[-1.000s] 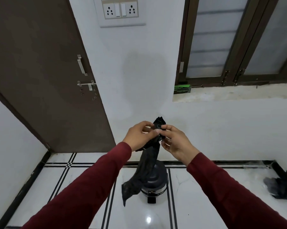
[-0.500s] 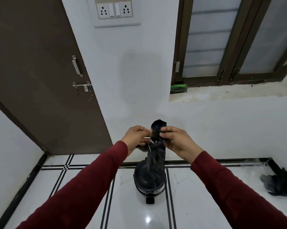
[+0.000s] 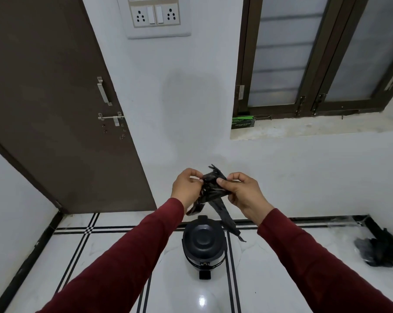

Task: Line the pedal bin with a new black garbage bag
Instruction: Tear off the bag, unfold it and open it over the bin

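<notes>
I hold a folded black garbage bag (image 3: pixel 213 188) in front of me, above the floor. My left hand (image 3: pixel 186 188) pinches its left side and my right hand (image 3: pixel 243 193) pinches its right side, fingers close together at the top edge. A narrow tail of the bag hangs down to the right, over the bin's rim. The dark pedal bin (image 3: pixel 203 245) stands on the floor straight below my hands, lid closed, its pedal facing me.
A crumpled black bag (image 3: pixel 375 249) lies on the floor at the right by the wall. A green box (image 3: pixel 242 122) sits on the window ledge. A brown door (image 3: pixel 55 109) is at the left. White tiled floor surrounds the bin.
The bag's hanging tail has swung from the left of the bin to its right. My hands have spread the top part a little wider.
</notes>
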`<state>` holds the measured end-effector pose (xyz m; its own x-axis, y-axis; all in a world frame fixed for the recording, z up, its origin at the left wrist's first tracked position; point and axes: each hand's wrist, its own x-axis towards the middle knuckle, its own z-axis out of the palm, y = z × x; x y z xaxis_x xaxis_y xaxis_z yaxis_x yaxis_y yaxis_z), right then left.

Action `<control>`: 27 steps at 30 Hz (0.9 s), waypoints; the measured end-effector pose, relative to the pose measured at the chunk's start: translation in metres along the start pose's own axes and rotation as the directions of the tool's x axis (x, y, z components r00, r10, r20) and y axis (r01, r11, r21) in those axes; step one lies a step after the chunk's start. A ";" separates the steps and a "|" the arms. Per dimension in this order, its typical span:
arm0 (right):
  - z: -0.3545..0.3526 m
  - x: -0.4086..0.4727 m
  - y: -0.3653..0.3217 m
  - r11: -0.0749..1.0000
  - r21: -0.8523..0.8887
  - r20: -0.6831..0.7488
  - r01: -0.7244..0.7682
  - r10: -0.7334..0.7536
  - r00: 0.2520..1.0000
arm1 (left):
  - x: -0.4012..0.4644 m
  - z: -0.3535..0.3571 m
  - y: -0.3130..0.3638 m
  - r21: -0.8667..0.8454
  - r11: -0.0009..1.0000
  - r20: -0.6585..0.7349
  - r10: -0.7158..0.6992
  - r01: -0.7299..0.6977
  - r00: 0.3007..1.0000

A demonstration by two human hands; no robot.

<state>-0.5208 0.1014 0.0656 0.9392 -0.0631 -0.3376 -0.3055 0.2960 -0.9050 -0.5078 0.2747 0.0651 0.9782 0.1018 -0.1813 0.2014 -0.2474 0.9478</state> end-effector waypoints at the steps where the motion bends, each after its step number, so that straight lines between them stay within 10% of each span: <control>1: -0.002 0.001 -0.001 1.000 -0.011 0.025 -0.017 0.017 1.000 | 0.000 -0.001 -0.001 -0.045 0.999 -0.037 -0.012 0.010 0.999; 4: -0.009 0.001 -0.006 0.966 -0.260 0.080 -0.008 0.030 0.996 | -0.002 -0.009 0.004 -0.133 0.990 -0.117 -0.060 0.044 0.991; 8: -0.012 0.002 -0.011 0.615 -0.777 0.011 0.130 -0.193 0.981 | -0.010 -0.019 0.011 -0.073 0.997 -0.014 -0.018 0.017 1.000; 15: -0.010 0.001 -0.008 0.516 -0.838 -0.046 0.180 -0.395 0.917 | -0.008 -0.035 -0.005 0.117 0.972 -0.021 0.207 -0.203 0.978; 20: -0.021 0.002 -0.007 0.470 -0.874 -0.070 0.121 -0.368 0.927 | -0.004 -0.047 -0.010 0.269 0.957 -0.068 0.132 -0.109 0.989; 27: -0.018 0.005 -0.005 0.508 -0.854 -0.016 0.113 -0.241 0.970 | -0.001 -0.047 -0.004 0.834 0.542 0.140 -0.033 -0.099 0.990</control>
<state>-0.5174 0.0827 0.0641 0.9825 -0.1475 -0.1133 -0.1836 -0.6703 -0.7191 -0.5120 0.3205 0.0736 0.9685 -0.0255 -0.2476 0.0550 -0.9482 0.3130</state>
